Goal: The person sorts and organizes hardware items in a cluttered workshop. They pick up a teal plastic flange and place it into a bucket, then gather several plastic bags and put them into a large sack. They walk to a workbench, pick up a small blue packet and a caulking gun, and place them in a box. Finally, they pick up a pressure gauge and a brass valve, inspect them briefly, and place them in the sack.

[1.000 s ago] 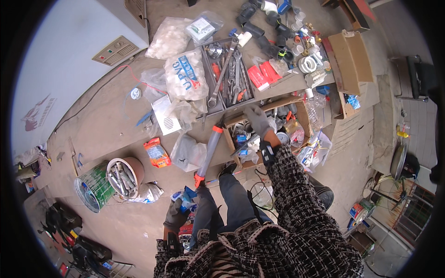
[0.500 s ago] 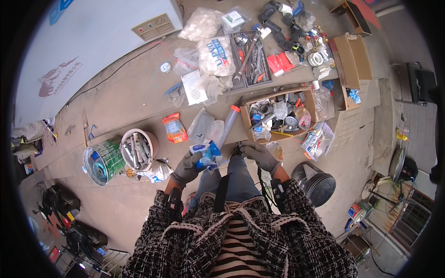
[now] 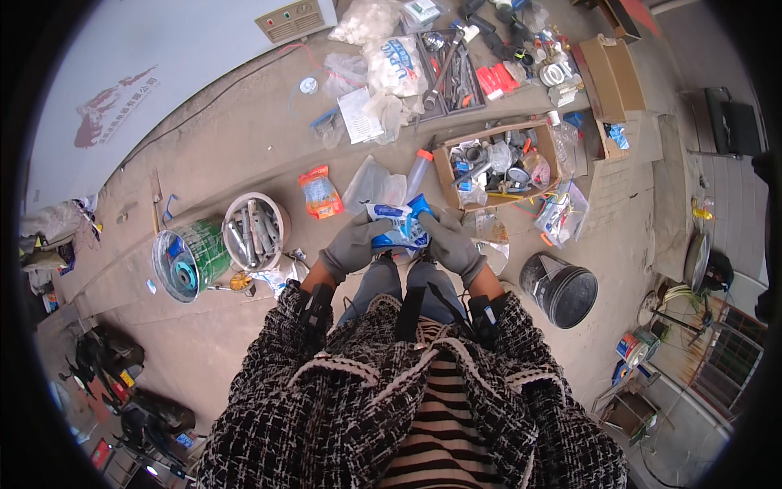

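Note:
Both my hands wear grey gloves and hold a crinkled blue-and-white plastic packet (image 3: 401,231) above my knees. My left hand (image 3: 352,246) is closed on the packet's left side. On its right edge, my right hand (image 3: 453,244) grips with bent fingers; the fingertips are partly hidden. Just beyond the packet lie a clear plastic bag (image 3: 371,186) and a clear tube with an orange cap (image 3: 418,177). An orange packet (image 3: 320,194) lies to the left of the clear bag.
A cardboard box (image 3: 445,178) of mixed fittings stands ahead right. At left are a pale bucket (image 3: 284,222) of metal parts and a tipped green bucket (image 3: 213,251); a black bucket (image 3: 562,292) stands at right. Farther off are a tool tray (image 3: 478,96) and a white bag (image 3: 395,69).
My right hand has moved to the packet and taken hold of its right side. The packet and my left hand have moved right and upward in view. The view itself has shifted somewhat.

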### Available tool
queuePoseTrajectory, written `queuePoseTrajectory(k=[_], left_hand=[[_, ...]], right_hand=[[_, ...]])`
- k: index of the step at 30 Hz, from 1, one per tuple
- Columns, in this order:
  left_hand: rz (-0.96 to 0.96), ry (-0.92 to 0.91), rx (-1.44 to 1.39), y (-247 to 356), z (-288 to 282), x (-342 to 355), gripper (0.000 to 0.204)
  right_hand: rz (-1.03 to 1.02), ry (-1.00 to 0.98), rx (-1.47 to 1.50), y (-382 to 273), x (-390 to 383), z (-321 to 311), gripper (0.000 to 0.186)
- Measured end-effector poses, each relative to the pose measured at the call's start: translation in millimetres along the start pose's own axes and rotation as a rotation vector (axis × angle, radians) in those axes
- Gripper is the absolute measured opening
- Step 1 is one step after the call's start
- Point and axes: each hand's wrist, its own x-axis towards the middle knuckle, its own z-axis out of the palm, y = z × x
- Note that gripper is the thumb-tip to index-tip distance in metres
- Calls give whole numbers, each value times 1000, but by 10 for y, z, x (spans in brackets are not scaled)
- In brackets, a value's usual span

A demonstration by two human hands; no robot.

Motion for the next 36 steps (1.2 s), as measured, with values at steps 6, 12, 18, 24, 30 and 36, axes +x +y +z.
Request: queuePoseTrajectory(k=[6, 12, 18, 24, 30, 36], left_hand=[[173, 136, 259, -119, 125, -100, 43], [112, 213, 344, -36, 235, -219, 35], [-75, 157, -71, 109, 643, -217, 35], [58, 247, -115, 238, 1126, -228, 37], [-6, 292, 65, 312, 1426, -262, 46], [12, 317, -131, 450, 1632, -262, 45]], right_hand=[[-350, 152, -524, 220, -190, -123, 42], [-382, 210, -533, 522, -374, -318, 33], [-432, 268, -617, 757, -683, -432, 31], [-363, 255, -746, 828, -1101, -648, 42], [-307, 246, -616, 732, -1395, -804, 47], [-360, 204, -595, 728, -1504, -875, 53]])
